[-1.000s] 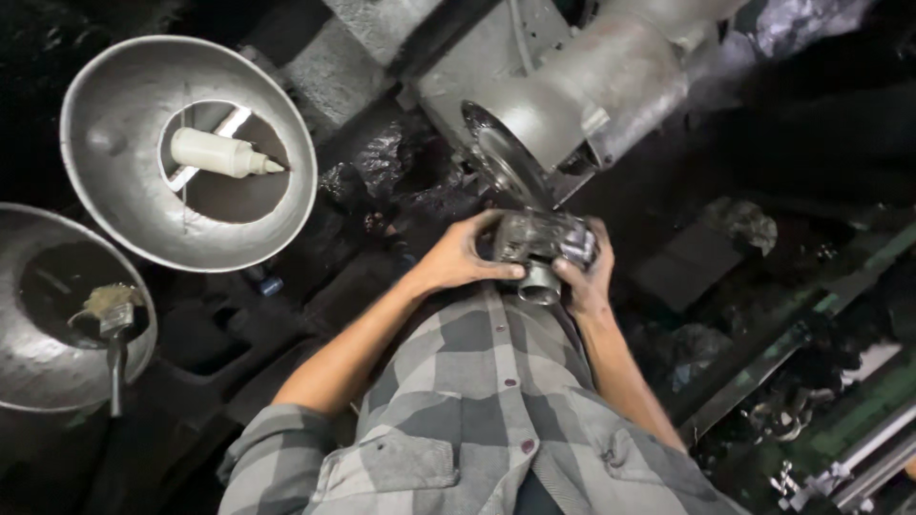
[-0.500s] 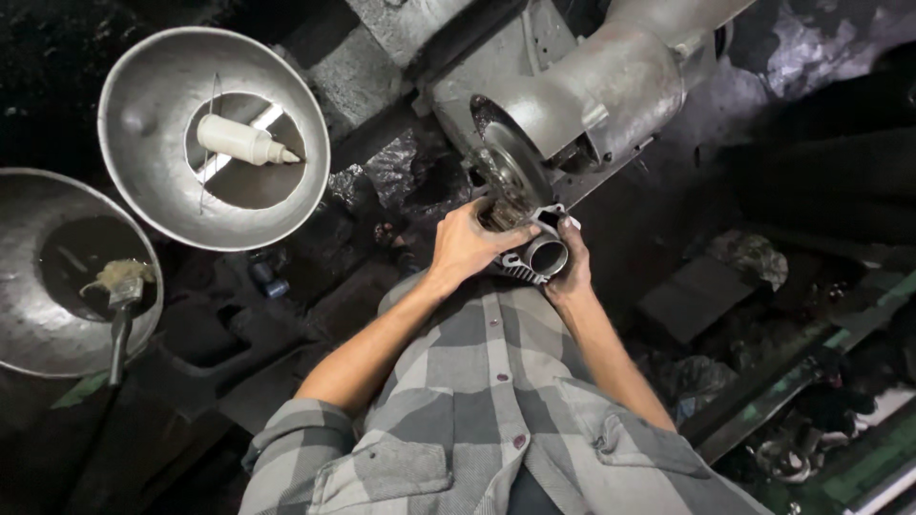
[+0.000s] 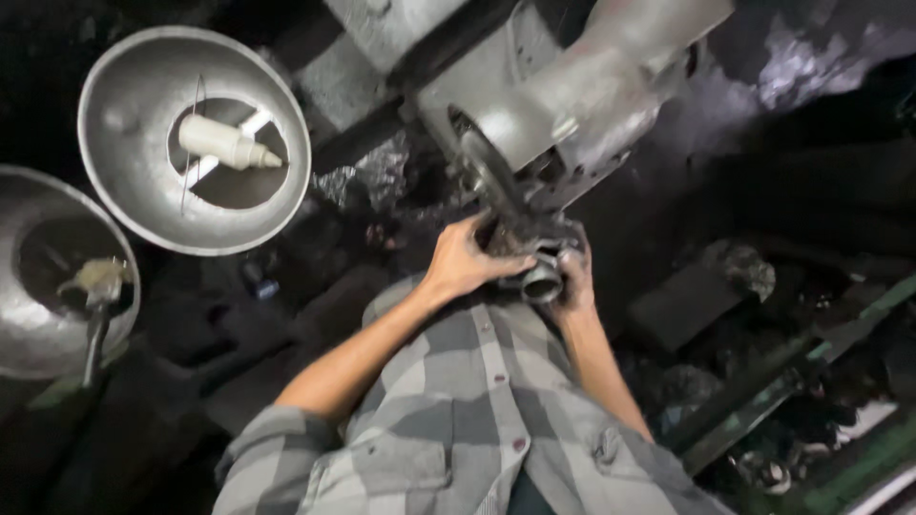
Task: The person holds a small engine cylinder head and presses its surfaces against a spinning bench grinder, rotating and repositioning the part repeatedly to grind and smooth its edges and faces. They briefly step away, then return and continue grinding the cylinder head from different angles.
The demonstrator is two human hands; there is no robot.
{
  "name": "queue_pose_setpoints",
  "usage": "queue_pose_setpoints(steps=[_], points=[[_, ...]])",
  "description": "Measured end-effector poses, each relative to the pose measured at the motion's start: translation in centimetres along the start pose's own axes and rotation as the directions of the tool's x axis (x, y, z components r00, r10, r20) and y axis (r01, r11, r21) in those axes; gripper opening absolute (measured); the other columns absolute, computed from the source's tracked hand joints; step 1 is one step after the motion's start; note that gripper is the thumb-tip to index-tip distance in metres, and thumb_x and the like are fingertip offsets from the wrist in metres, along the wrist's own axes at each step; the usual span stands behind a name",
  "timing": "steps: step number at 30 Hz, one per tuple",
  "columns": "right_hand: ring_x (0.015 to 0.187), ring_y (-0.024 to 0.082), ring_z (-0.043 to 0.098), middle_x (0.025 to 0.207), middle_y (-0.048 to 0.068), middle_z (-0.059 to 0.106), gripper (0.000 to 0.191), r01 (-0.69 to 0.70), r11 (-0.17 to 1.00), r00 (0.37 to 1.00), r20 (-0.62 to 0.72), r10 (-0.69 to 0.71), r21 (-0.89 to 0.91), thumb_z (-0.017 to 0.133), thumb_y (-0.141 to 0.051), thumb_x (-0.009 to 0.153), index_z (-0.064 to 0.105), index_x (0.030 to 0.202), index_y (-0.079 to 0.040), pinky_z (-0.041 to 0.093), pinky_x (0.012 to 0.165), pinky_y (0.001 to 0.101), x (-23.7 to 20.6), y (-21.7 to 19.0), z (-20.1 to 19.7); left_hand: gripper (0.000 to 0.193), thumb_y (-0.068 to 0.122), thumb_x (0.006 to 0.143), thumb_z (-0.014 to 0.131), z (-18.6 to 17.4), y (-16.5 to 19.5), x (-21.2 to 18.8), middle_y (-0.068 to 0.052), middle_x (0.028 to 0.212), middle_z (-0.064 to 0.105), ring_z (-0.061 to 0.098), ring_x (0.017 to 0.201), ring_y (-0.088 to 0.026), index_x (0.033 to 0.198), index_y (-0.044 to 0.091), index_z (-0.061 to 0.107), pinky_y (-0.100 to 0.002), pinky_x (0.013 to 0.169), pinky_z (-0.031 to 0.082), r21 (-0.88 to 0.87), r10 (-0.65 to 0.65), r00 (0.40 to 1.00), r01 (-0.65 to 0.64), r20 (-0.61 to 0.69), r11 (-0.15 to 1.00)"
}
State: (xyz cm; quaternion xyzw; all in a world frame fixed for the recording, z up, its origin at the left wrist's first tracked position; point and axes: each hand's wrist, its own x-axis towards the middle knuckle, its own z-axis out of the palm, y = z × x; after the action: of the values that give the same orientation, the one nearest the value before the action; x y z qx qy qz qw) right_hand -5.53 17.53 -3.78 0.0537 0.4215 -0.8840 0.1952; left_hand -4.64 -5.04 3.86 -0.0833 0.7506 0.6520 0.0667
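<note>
Both hands hold one dark metal part with a round tube end [image 3: 540, 278], pressed up against the thin grinding wheel [image 3: 489, 174] of a grey machine [image 3: 592, 86]. My left hand [image 3: 465, 259] grips the part from the left side. My right hand [image 3: 576, 277] wraps its right side, fingers partly hidden behind the part. My grey checked shirt fills the lower middle of the view.
Two round metal bowls stand at the left: the upper bowl [image 3: 114, 105] holds a white squeeze bottle [image 3: 227, 143], the lower bowl [image 3: 19, 315] a brush-like tool [image 3: 93, 296]. Dark greasy blocks [image 3: 697, 296] and metal rails [image 3: 792, 381] lie at the right.
The hands have lifted the metal part away from my chest and up to the grinding wheel. The view has shifted, so the bowls sit further right.
</note>
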Motion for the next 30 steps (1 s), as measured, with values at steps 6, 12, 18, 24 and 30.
queue_pose_setpoints(steps=[6, 12, 18, 24, 30], points=[[0.116, 0.032, 0.065, 0.128, 0.016, 0.062, 0.081, -0.118, 0.992, 0.985, -0.123, 0.122, 0.039, 0.08, -0.012, 0.078, 0.04, 0.148, -0.006, 0.056, 0.1, 0.0492, 0.6, -0.3, 0.5, 0.077, 0.046, 0.062, 0.092, 0.2, -0.9, -0.3, -0.013, 0.109, 0.078, 0.077, 0.101, -0.02, 0.119, -0.001, 0.071, -0.033, 0.091, 0.058, 0.04, -0.027, 0.998, 0.03, -0.058, 0.999], [0.115, 0.031, 0.066, 0.126, 0.015, 0.064, 0.08, -0.248, 0.968, 0.945, -0.234, 0.23, -0.05, 0.079, -0.012, 0.08, 0.04, 0.15, -0.007, 0.058, 0.098, 0.0475, 2.3, 0.7, 0.5, 0.078, 0.048, 0.061, 0.092, -0.2, -1.9, -0.3, -0.014, 0.107, 0.078, 0.077, 0.1, -0.021, 0.119, -0.001, 0.071, -0.033, 0.091, 0.058, 0.113, -0.133, 0.982, 0.148, -0.135, 0.982], [0.112, 0.031, 0.067, 0.122, 0.016, 0.066, 0.063, -0.261, 0.964, 0.958, -0.137, 0.251, -0.058, 0.076, -0.008, 0.087, 0.047, 0.143, -0.003, 0.059, 0.095, 0.0461, 3.6, 2.9, 0.5, 0.082, 0.048, 0.063, 0.094, -1.7, -2.7, -1.0, -0.016, 0.113, 0.077, 0.076, 0.105, -0.022, 0.122, -0.004, 0.069, -0.035, 0.094, 0.057, 0.135, -0.053, 0.97, 0.087, -0.236, 0.987], [0.112, 0.028, 0.066, 0.123, 0.015, 0.065, 0.059, -0.202, 0.977, 0.968, -0.162, 0.19, -0.062, 0.076, -0.007, 0.087, 0.049, 0.139, -0.001, 0.058, 0.096, 0.0443, 3.2, 2.7, 0.6, 0.082, 0.046, 0.064, 0.092, -1.4, -2.9, -0.4, -0.015, 0.112, 0.078, 0.075, 0.102, -0.018, 0.125, -0.004, 0.069, -0.031, 0.093, 0.057, 0.064, -0.093, 0.981, 0.105, -0.168, 0.992], [0.111, 0.021, 0.066, 0.121, 0.008, 0.066, 0.074, -0.138, 0.935, 0.952, -0.306, 0.034, -0.326, 0.083, -0.006, 0.071, 0.049, 0.136, -0.011, 0.055, 0.099, 0.0361, 1.2, -1.2, 1.2, 0.088, 0.039, 0.068, 0.095, 0.6, -5.0, 0.6, -0.014, 0.121, 0.074, 0.07, 0.112, -0.017, 0.133, -0.008, 0.06, -0.031, 0.101, 0.053, -0.073, -0.079, 0.996, 0.082, 0.044, 0.994]])
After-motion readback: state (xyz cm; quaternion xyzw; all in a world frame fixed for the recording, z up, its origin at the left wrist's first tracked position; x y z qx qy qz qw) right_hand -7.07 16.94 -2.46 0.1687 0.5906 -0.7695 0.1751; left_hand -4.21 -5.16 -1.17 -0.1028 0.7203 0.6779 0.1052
